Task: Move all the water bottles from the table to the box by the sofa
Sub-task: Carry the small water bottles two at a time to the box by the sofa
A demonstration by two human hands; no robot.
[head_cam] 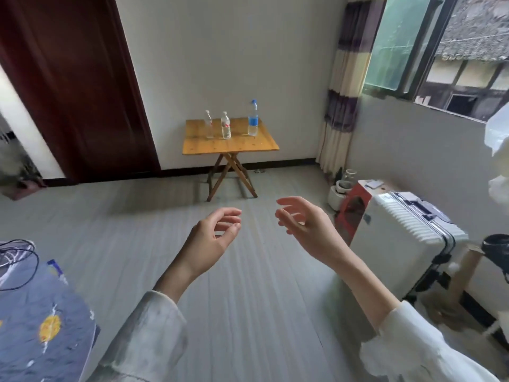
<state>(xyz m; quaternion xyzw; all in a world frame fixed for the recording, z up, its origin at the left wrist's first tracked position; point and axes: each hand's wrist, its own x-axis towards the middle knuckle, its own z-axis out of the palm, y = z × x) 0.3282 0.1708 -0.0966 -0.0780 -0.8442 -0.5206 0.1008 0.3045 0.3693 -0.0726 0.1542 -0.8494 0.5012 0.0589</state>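
3 water bottles upright on wooden folding table (230,146) by far wall: blue-label bottle (253,119) at right, red-label bottle (225,126) mid, clear bottle (209,125) left. Left hand (213,237) & right hand (304,226) raised over floor, well apart from table; each grip loose, fingers relaxed, holding nothing.

A small wooden folding table (249,146) carries three upright water bottles (225,125) in a row.
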